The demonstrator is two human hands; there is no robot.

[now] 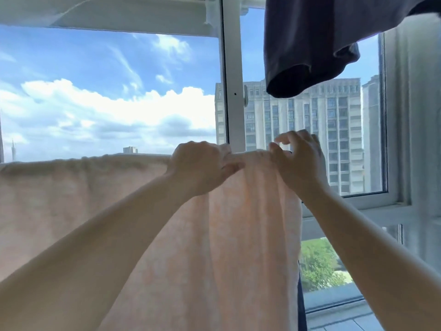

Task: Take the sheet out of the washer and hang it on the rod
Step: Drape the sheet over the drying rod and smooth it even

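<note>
Your grip is split: your left hand has its fingers curled over the top fold of the sheet, bunching cloth there, while your right hand rests on the fold just beside it with fingers loosely bent, and I cannot tell whether it pinches anything. That pale peach sheet already drapes over the rod, itself hidden under the cloth, running to the left edge of view, so you seem to be spreading the gathered right end. Behind stands the window frame, and a dark garment hangs above your right hand, near enough to brush if you reach higher.
</note>
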